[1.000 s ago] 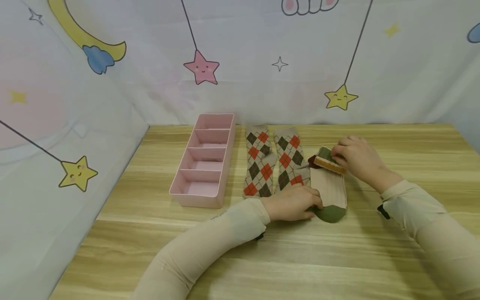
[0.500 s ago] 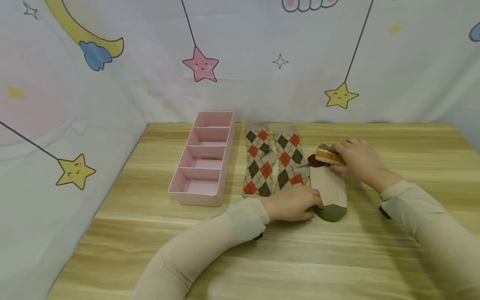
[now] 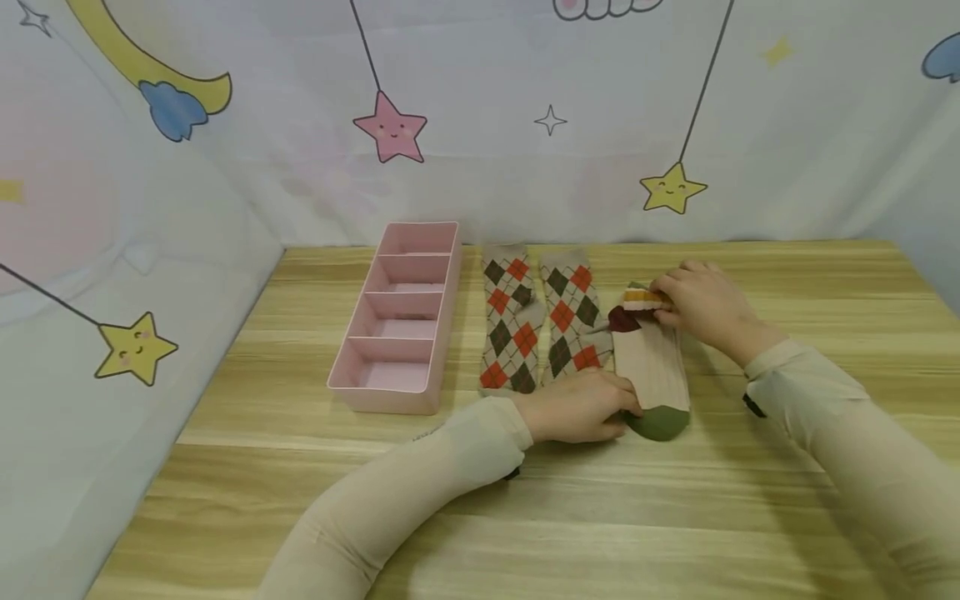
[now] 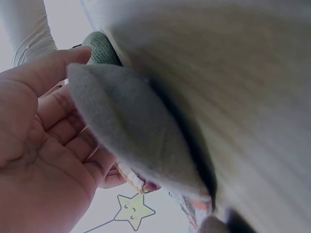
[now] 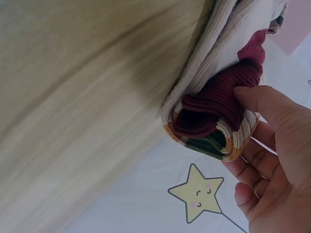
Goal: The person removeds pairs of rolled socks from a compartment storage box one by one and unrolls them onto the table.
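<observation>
A cream sock [image 3: 651, 367] with a green toe lies on the table, its far end folded over. My right hand [image 3: 708, 308] grips that folded end, where yellow-and-white stripes show. In the right wrist view the thumb presses maroon ribbing [image 5: 223, 85] while the fingers curl behind the roll. Cream layers are visible below; whether one or two socks lie stacked, I cannot tell. At the near end, my left hand [image 3: 577, 407] pinches the edge by the green toe [image 4: 102, 51]. A grey-beige sock toe [image 4: 131, 121] hides part of those fingers in the left wrist view.
Two argyle socks [image 3: 512, 321] lie flat side by side, left of the cream sock; the left forearm passes just in front of them. Further left stands a pink divided box [image 3: 442, 333] with several compartments. A printed cloth [image 3: 480, 167] hangs behind the wooden table [image 3: 600, 533].
My right hand has turned the folded striped end further over and shifted it slightly away from me. The left hand has stayed at the toe. The head view has shifted a little.
</observation>
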{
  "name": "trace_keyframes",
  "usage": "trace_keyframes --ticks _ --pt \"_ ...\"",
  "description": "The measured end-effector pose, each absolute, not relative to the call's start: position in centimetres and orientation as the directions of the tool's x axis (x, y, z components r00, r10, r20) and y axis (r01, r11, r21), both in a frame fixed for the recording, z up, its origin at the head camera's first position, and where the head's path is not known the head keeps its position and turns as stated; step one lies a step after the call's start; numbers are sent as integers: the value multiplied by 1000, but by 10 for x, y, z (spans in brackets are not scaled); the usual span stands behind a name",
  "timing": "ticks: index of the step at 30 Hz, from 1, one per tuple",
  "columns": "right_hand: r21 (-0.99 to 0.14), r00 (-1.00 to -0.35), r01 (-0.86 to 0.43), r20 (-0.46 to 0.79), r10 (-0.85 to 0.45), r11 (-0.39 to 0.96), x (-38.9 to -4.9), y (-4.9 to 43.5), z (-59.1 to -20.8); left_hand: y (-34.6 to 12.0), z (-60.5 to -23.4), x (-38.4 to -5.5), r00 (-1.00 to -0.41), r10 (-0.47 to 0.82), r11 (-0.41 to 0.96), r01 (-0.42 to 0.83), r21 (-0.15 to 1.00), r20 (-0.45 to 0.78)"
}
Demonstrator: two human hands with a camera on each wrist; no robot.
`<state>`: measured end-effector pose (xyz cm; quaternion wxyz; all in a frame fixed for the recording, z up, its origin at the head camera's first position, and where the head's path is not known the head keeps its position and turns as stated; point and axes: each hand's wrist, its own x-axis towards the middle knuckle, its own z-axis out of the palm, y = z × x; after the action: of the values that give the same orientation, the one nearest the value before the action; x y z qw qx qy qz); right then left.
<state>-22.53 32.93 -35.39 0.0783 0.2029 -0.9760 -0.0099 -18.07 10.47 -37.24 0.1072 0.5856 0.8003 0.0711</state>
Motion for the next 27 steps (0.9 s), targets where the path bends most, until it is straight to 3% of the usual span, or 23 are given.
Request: trace_keyframes --ticks 27 --pt "16 -931 -308 202 -305 951 -261 349 -358 103 -373 -178 -301 949 313 925 214 -89"
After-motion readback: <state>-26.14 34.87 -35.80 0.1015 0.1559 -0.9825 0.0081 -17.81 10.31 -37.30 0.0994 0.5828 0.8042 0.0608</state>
